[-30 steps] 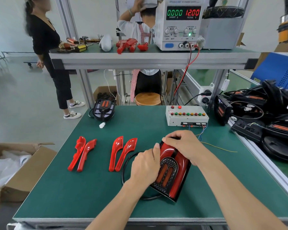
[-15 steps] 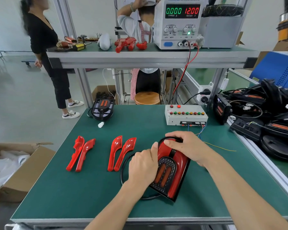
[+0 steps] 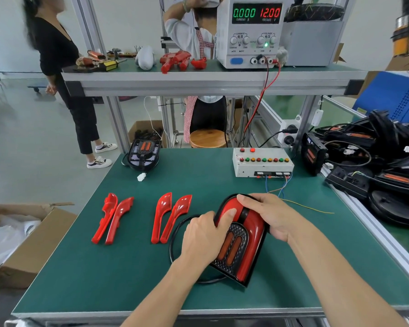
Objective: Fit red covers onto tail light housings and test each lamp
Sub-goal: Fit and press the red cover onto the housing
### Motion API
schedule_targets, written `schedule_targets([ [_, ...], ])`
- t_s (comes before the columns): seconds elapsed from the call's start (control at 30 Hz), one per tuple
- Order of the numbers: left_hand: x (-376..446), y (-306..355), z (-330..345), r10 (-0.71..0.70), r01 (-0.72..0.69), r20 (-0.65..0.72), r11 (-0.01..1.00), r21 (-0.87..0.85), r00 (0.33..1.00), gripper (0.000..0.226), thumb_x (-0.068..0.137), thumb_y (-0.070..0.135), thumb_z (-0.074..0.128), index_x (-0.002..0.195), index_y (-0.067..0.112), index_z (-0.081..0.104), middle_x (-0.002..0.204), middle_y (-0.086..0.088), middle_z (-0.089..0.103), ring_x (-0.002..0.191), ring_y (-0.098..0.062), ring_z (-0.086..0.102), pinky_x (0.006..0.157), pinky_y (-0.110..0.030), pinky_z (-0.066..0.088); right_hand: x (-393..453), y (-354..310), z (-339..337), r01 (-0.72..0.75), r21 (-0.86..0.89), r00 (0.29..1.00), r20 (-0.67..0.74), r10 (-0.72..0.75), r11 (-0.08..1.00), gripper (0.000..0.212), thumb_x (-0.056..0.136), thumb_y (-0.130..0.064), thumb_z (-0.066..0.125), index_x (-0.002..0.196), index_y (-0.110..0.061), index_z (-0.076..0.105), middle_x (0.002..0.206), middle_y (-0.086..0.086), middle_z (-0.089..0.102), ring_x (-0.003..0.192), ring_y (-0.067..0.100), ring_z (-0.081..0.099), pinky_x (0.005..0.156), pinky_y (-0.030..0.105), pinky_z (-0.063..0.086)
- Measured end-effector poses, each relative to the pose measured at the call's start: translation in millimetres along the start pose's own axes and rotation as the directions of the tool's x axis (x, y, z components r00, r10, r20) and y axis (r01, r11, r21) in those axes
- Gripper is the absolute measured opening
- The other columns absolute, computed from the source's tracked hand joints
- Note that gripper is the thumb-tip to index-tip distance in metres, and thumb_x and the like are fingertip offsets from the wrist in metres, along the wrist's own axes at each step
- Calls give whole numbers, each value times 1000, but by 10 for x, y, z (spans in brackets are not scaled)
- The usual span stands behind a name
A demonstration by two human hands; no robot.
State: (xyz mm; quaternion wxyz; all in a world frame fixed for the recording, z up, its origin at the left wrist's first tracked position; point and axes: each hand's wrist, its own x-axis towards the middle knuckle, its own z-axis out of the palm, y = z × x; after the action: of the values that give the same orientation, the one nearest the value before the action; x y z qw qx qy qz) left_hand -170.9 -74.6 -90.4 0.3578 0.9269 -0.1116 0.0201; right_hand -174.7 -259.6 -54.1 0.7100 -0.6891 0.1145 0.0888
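Observation:
A tail light housing with red covers on it (image 3: 244,244) lies on the green bench mat, its black cable looping to the left. My left hand (image 3: 204,234) grips its left edge, thumb pressed on the left red cover. My right hand (image 3: 267,214) curls over the top and right side of the lamp. Two pairs of loose red covers lie to the left, one pair (image 3: 170,217) near the lamp and another pair (image 3: 113,218) farther out. A bare black housing (image 3: 143,154) sits at the back left of the mat.
A white test box with coloured buttons (image 3: 262,162) stands at the back, wires trailing forward. A power supply (image 3: 252,31) on the upper shelf reads 0.000 and 12.00. Black housings are piled at the right (image 3: 376,166). A cardboard box (image 3: 26,241) sits left. Two people stand behind.
My hands and the lamp have stayed in place. My left thumb has slid up onto the left red cover, and my right fingers have shifted slightly across the top.

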Motion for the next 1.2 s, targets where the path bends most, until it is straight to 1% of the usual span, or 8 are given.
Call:
schedule_targets([
  [0.2,14,-41,-32,-12,20,83,995,-93,996,71,91,79,36,72,12,51,63,-2,59,56,-18,51,61,-36,48,34,-32,42,-22,13,1000,2,22,1000,29,90,-28,75,108,-5,74,103,18,77,92,32,75,81,42,62],
  [0.47,41,-42,-38,-14,24,92,994,-107,996,68,92,78,37,68,15,49,59,5,55,54,-14,50,54,-29,38,17,2,46,-2,-17,999,-35,1,1000,23,90,-29,75,102,-9,76,98,14,78,87,28,76,75,38,60],
  [0.6,22,-92,-105,3,27,141,977,-211,990,63,93,78,30,63,22,39,54,13,48,53,-7,43,54,-25,32,8,4,24,-6,-18,998,-62,4,1000,27,91,-31,74,102,-7,77,99,17,78,88,31,75,82,42,62],
  [0.73,-55,-342,-166,82,-11,269,966,-257,960,47,93,73,42,81,32,61,71,20,63,66,4,56,64,-15,45,-23,2,-76,-54,57,987,-151,62,997,28,91,-32,74,99,-5,76,92,17,78,77,27,73,80,41,61],
  [0.8,-148,-441,-182,88,47,339,927,-371,937,43,91,71,48,81,32,64,72,14,65,68,-3,64,66,-27,56,-39,1,-113,-60,86,981,-178,75,994,27,91,-33,75,95,-7,76,88,15,78,72,26,73,75,38,60],
  [0.93,-300,-443,-207,81,149,397,844,-515,914,31,102,47,54,96,19,66,81,-6,77,73,-25,76,66,-32,60,-51,16,-83,-55,98,976,-206,74,994,30,90,-36,76,96,-7,75,87,14,79,68,24,74,67,33,58],
  [1.07,-393,-396,-206,52,105,306,873,-476,951,24,105,38,53,99,19,66,74,-7,76,65,-22,75,61,-27,58,-72,-2,-17,-37,107,972,-229,61,994,30,89,-36,77,94,-6,75,83,13,78,65,23,75,57,29,58],
  [1.2,-449,-380,-233,34,158,337,837,-525,941,20,102,37,61,103,22,73,87,0,79,77,-20,77,70,-28,61,-119,-3,10,-29,111,974,-219,53,993,29,89,-33,77,96,-5,76,85,15,79,66,24,76,53,28,58],
])
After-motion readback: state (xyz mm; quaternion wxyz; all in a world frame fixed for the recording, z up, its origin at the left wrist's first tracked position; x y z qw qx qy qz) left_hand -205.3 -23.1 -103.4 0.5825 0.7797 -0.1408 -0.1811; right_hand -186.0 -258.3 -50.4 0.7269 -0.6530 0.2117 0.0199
